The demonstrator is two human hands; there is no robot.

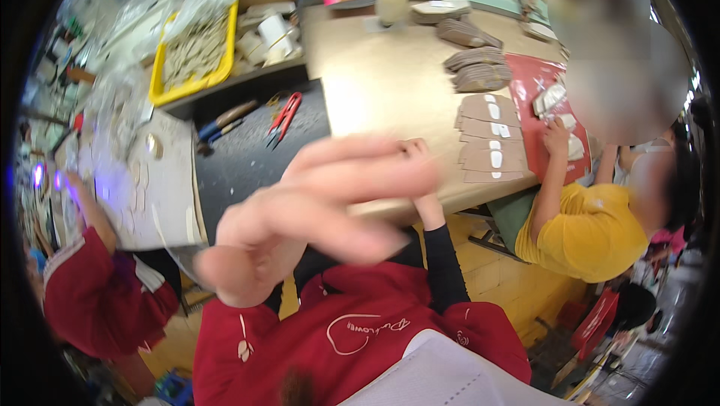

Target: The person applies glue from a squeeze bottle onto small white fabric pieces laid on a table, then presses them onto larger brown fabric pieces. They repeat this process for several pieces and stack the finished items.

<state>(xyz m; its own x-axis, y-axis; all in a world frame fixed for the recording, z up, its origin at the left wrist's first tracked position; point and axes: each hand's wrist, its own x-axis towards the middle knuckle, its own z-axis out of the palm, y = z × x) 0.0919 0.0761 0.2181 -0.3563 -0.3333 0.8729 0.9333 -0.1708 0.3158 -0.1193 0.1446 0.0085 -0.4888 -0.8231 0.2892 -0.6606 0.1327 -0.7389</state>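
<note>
1. Head view: the left hand (pixel 315 211) hangs in the air on the near side of the tan table (pixel 390 83). It is blurred, its fingers are spread apart, and it holds nothing.
2. The right hand (pixel 417 157), on a black sleeve, rests at the table's near edge. The left hand half hides it, so I cannot tell whether its fingers are closed on anything.
3. The nearest things are brown card pieces (pixel 491 136) with white ovals, in a row on the table's right part, close to the right hand.
4. A co-worker's hand (pixel 559 136) works on a red mat (pixel 536 76) at the table's right end. Red-handled pliers (pixel 283 117) lie left of the table.
5. Risk: the left hand blocks sight of the table's edge, so a blind move of the right hand could nudge the card pieces off.
</note>
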